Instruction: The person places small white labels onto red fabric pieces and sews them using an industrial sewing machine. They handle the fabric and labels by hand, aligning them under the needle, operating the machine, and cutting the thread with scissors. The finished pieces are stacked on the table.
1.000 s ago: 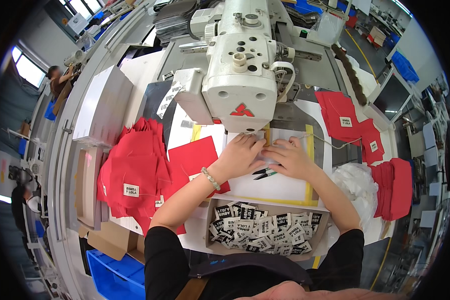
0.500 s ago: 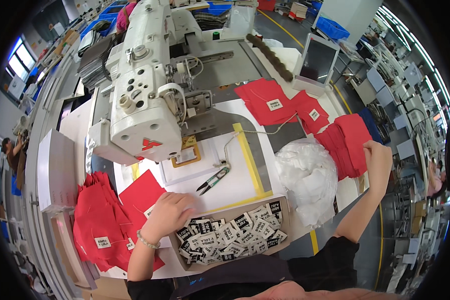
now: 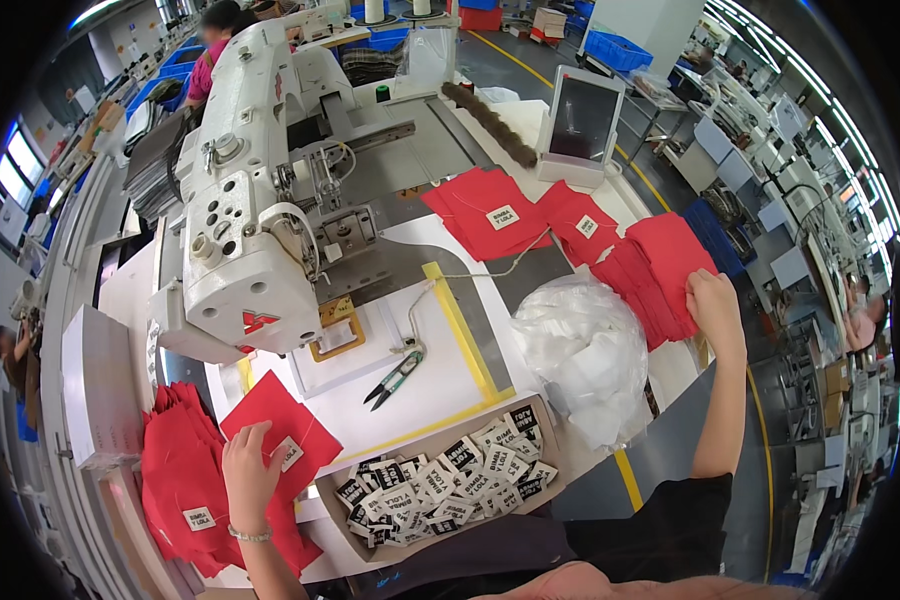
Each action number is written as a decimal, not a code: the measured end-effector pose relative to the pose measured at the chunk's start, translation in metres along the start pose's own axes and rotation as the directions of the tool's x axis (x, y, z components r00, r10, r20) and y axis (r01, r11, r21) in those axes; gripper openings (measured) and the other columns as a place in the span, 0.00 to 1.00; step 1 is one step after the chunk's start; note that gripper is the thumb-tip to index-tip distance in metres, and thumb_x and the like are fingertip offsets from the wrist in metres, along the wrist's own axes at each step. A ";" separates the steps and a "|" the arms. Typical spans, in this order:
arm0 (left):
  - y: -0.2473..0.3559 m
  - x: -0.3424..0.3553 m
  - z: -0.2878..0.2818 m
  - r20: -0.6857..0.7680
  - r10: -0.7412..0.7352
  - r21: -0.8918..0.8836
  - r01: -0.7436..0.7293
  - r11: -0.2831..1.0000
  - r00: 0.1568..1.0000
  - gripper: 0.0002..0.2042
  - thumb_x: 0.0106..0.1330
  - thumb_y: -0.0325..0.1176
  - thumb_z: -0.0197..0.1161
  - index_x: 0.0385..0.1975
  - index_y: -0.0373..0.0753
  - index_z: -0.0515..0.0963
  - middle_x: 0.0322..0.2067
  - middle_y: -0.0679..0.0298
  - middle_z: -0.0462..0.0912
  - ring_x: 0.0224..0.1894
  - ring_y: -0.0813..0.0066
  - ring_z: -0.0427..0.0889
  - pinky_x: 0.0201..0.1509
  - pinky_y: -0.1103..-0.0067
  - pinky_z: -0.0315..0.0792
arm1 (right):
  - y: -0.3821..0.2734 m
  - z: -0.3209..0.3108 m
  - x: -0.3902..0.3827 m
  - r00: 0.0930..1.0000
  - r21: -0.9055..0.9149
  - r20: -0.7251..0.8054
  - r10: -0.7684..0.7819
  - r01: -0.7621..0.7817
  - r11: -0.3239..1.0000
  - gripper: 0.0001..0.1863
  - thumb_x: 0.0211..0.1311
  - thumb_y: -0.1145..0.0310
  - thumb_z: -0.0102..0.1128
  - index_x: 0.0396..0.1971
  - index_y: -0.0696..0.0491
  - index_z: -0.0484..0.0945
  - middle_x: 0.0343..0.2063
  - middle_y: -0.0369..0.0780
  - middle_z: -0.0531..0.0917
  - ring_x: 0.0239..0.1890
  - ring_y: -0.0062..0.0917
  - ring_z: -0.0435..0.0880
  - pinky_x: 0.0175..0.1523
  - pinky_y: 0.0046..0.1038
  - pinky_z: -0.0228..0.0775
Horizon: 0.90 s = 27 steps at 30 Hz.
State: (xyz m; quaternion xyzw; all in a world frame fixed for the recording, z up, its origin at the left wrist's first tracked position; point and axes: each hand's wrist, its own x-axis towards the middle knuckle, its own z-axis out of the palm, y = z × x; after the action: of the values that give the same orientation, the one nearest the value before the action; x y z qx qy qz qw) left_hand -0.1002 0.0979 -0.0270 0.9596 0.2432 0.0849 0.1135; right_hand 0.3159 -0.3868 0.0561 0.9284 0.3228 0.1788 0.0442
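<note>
My left hand (image 3: 248, 468) rests on the left side of a flat red fabric piece (image 3: 308, 437) that bears a small white label. Its fingers are bent, with thumb and index apart. Beneath and beside that piece, a heap of red fabric pieces (image 3: 170, 470) spreads at the left. On the right, my right hand (image 3: 715, 308) grips the outer edge of a stack of red fabric pieces (image 3: 662, 262), fingers closed on it; the fingertips are partly hidden. Thread snips (image 3: 395, 378) on a cord lie between the hands. A shallow box (image 3: 542, 495) of black and white labels sits nearest me.
A white sewing machine (image 3: 255, 230) rises left of centre, with a clamp frame (image 3: 337, 340) by its head. More labelled red pieces (image 3: 478, 212) lie beyond the bag of white scraps (image 3: 582, 350). A screen (image 3: 582, 122) stands at the far right; a white box (image 3: 98, 390) borders the left.
My left hand has slid left across the red piece, uncovering its label. My right hand stays at the stack's edge. The whole view has shifted.
</note>
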 end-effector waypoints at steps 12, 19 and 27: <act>0.021 0.014 -0.016 -0.152 0.183 -0.012 -0.187 0.982 0.971 0.18 0.53 0.31 0.70 0.44 0.37 0.77 0.41 0.59 0.82 0.41 0.63 0.80 0.45 0.69 0.69 | -0.070 -0.046 0.018 0.984 0.739 -0.153 0.085 0.057 0.672 0.06 0.42 0.79 0.57 0.23 0.57 0.70 0.22 0.38 0.75 0.27 0.27 0.76 0.41 0.26 0.66; 0.100 0.063 -0.010 -0.382 0.507 -0.036 -0.561 0.827 0.773 0.36 0.46 0.39 0.75 0.58 0.39 0.69 0.49 0.58 0.79 0.41 0.65 0.78 0.46 0.73 0.69 | -0.234 -0.034 0.055 0.937 0.944 0.100 -0.335 0.017 0.329 0.07 0.48 0.74 0.60 0.23 0.59 0.71 0.19 0.40 0.75 0.21 0.24 0.76 0.29 0.26 0.66; 0.114 0.097 0.012 -0.326 0.524 -0.172 -0.595 0.785 0.787 0.26 0.43 0.25 0.71 0.47 0.41 0.77 0.30 0.64 0.80 0.34 0.66 0.77 0.39 0.73 0.67 | -0.306 0.016 0.083 0.670 0.948 0.315 -0.672 -0.260 0.185 0.08 0.53 0.69 0.58 0.28 0.58 0.76 0.20 0.41 0.79 0.21 0.26 0.77 0.30 0.28 0.68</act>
State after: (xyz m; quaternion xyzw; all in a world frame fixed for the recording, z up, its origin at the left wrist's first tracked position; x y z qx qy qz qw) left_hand 0.0377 0.0451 0.0014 0.9442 -0.0559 0.2719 0.1774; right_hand 0.2040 -0.0944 0.0062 0.6687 0.4533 -0.4357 -0.3968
